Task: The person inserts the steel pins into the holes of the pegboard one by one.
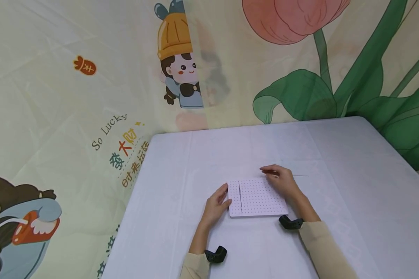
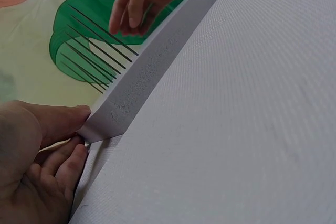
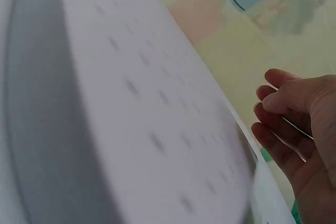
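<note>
A white pegboard (image 1: 262,197) dotted with small holes lies on the white table. My left hand (image 1: 216,205) grips its left edge; in the left wrist view the thumb is against the corner and the fingers curl beneath it. Several thin dark sticks (image 2: 100,40) stand upright from the board, lined up near its left side in the head view. My right hand (image 1: 281,180) hovers around the board's far right part, its fingers (image 3: 278,135) loosely bent with nothing visible between them. A thin dark stick (image 1: 302,175) shows just right of this hand, partly hidden behind it.
The table (image 1: 181,174) has a cloth-like white surface, its back edge close to a printed backdrop (image 1: 223,69). Black wrist cameras (image 1: 216,254) sit on both wrists, the right one near the board's front right corner.
</note>
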Demonstrator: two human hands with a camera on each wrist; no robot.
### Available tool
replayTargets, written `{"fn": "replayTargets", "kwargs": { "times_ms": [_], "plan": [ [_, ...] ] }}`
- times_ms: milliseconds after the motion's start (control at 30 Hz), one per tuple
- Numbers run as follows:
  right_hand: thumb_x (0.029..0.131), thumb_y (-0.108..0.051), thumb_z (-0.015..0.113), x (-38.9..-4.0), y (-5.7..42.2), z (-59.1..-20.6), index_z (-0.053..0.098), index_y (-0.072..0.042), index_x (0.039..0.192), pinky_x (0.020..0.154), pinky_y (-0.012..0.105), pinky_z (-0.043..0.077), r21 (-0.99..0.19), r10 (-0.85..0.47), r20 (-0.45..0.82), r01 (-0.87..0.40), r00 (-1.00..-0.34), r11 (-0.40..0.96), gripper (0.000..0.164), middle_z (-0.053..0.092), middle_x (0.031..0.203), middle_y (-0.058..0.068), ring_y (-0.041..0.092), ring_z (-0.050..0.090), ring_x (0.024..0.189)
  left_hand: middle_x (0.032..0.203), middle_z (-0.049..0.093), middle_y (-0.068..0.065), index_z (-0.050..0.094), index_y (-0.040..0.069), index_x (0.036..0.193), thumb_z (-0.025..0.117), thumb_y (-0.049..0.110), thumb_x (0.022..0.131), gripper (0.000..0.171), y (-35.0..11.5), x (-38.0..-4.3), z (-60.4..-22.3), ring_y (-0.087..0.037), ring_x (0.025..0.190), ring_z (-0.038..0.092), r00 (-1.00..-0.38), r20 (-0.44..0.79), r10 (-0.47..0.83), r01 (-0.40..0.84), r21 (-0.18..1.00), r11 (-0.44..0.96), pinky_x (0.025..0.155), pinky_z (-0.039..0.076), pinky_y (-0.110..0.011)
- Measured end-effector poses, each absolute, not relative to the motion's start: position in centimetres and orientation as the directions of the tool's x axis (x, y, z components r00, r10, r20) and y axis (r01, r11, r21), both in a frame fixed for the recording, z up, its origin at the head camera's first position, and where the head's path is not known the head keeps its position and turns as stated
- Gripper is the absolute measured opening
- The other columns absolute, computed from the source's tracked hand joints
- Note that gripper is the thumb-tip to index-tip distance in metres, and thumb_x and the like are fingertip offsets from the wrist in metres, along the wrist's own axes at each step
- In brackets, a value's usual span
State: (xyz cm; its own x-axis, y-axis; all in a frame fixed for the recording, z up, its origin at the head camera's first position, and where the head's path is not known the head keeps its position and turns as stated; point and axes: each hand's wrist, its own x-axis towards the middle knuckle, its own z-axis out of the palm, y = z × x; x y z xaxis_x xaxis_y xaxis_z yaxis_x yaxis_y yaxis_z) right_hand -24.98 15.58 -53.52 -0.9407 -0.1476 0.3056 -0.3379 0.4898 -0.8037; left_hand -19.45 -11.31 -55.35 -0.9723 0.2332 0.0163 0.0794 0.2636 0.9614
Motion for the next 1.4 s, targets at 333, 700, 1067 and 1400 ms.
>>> {"fn": "replayTargets", "kwargs": {
  "times_ms": [333,700,1067,1400],
  "plan": [
    [0.086,-0.026,0.059,-25.6,23.8,-54.0,0.064,-0.006,0.106,0.068,0.021,0.048,-0.715,0.031,0.243,-0.157,-0.969,0.681,0.028,0.065,0.097,0.012,0.023,0.057,0.085,0.143,0.033,-0.004,0.038,0.005,0.135,0.06,0.005,0.083,0.056,-11.7,-19.4,-55.3,-0.014,0.13,0.032,-0.974,0.017,0.226,0.084,0.953,0.291,0.103,0.033,-0.017],
    [0.081,-0.021,0.066,-24.8,25.6,-56.1,0.069,-0.008,0.093,0.075,0.04,0.048,-0.683,0.068,0.225,-0.108,-0.972,0.722,0.018,0.062,0.096,0.01,0.027,0.055,0.091,0.142,0.031,-0.017,0.035,-0.006,0.133,0.056,-0.002,0.083,0.054,-11.4,-18.2,-52.4,-0.024,0.13,0.031,-0.97,0.025,0.242,0.095,0.954,0.284,0.105,0.032,-0.023],
    [0.079,-0.014,0.068,-25.2,25.4,-56.1,0.068,-0.005,0.082,0.064,0.029,0.04,-0.616,0.019,0.309,-0.185,-0.951,0.765,0.01,0.061,0.085,0.01,0.021,0.049,0.078,0.142,0.034,-0.012,0.038,-0.002,0.133,0.059,-0.001,0.082,0.055,-11.5,-19.1,-54.5,-0.023,0.13,0.032,-0.972,0.046,0.231,0.104,0.963,0.247,0.104,0.033,-0.021],
    [0.083,-0.011,0.063,-24.9,25.3,-55.9,0.065,-0.002,0.085,0.068,0.039,0.044,-0.59,-0.016,0.336,-0.224,-0.942,0.775,0.01,0.062,0.085,0.012,0.025,0.051,0.082,0.143,0.032,-0.002,0.037,0.007,0.135,0.06,0.006,0.083,0.057,-11.4,-19.5,-55.6,-0.012,0.13,0.03,-0.974,0.012,0.228,0.076,0.959,0.272,0.103,0.031,-0.016]
  ]
}}
